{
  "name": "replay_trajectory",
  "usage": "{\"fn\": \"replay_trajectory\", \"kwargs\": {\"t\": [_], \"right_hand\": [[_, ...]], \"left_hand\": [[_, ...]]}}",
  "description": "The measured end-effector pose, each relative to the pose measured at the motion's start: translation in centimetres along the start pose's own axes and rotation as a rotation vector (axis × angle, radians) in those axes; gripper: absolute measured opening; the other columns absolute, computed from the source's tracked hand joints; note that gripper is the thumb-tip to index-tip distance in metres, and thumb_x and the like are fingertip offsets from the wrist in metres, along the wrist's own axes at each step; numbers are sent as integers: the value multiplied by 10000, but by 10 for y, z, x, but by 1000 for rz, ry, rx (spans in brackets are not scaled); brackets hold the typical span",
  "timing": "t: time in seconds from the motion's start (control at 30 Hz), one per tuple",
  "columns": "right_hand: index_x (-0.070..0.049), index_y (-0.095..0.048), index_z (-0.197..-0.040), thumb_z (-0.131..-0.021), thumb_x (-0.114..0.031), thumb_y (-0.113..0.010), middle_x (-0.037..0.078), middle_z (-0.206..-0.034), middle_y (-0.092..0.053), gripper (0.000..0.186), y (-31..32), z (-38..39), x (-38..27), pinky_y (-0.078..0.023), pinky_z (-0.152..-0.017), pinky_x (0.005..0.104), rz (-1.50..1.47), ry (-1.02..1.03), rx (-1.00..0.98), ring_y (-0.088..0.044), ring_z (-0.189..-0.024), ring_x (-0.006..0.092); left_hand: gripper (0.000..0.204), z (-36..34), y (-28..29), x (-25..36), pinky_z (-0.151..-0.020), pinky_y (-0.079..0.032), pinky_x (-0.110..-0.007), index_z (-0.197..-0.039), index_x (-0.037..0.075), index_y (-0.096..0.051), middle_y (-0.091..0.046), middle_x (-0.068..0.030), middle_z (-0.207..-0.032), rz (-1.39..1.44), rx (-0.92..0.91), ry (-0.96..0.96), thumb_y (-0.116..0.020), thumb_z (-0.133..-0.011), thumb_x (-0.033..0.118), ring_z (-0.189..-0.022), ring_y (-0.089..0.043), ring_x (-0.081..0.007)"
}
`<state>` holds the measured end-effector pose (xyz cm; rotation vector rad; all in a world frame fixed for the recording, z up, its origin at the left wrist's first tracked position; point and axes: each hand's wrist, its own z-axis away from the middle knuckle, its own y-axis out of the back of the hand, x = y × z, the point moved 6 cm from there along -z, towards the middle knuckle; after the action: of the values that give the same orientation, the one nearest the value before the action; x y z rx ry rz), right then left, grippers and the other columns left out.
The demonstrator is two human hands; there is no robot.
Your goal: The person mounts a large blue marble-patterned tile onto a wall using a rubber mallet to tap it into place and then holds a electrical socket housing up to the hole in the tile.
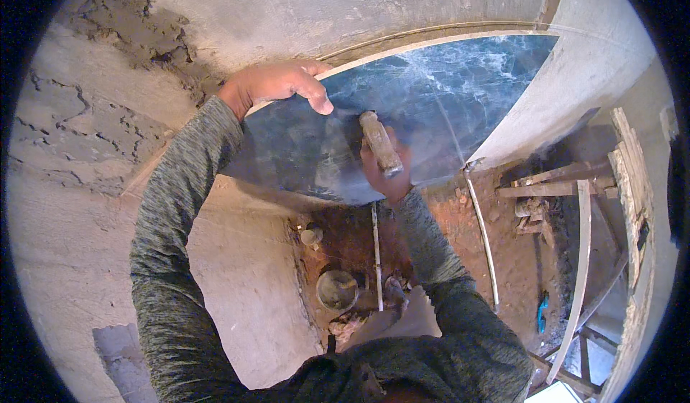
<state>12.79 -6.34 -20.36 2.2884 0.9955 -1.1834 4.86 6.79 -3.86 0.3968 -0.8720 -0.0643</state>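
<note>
A large tile, dark blue-green with white marbling, stands against the plastered wall, its pale upper edge showing. My left hand grips that edge near its left end, with a finger bent over the glossy face. In front of the tile's lower middle, my right hand is closed on a hammer. The hammer has a worn, pale, dusty head. Its handle is hidden by the head and my hand, which is slightly blurred. I cannot tell whether the head touches the tile.
Rough wet mortar clings to the wall at upper left. Below, a round bucket stands on reddish ground, near a pale pole and a thin white pipe. Wooden boards rise on the right.
</note>
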Motion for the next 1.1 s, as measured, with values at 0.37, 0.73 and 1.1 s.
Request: {"fn": "replay_trajectory", "kwargs": {"t": [0.37,0.73,1.1], "right_hand": [[-14,-610,-1051,-826,-72,-610,84,-811,-604,233,-2,0,5,-495,-582,301,107,76,-53,-628,-664,187],[-74,-583,-1051,-758,-161,-708,132,-782,-625,330,2,2,7,-529,-600,450,106,69,-21,-651,-682,378],[-25,-618,-978,-811,-102,-615,108,-796,-591,184,1,-1,-1,-490,-550,338,92,138,-33,-616,-626,250]], "left_hand": [[615,-2,1,0,-844,-476,-305,-1219,-2,-574,-664,-65,-1015,-53,17,-8,-755,-656,164,-910,-616,-174],[564,0,5,-1,-831,-475,-303,-1185,3,-593,-672,-65,-998,-89,81,30,-743,-663,153,-893,-619,-173],[525,8,-8,8,-840,-456,-284,-1150,-6,-610,-640,-48,-1006,4,13,7,-761,-708,233,-922,-588,-152]]}}
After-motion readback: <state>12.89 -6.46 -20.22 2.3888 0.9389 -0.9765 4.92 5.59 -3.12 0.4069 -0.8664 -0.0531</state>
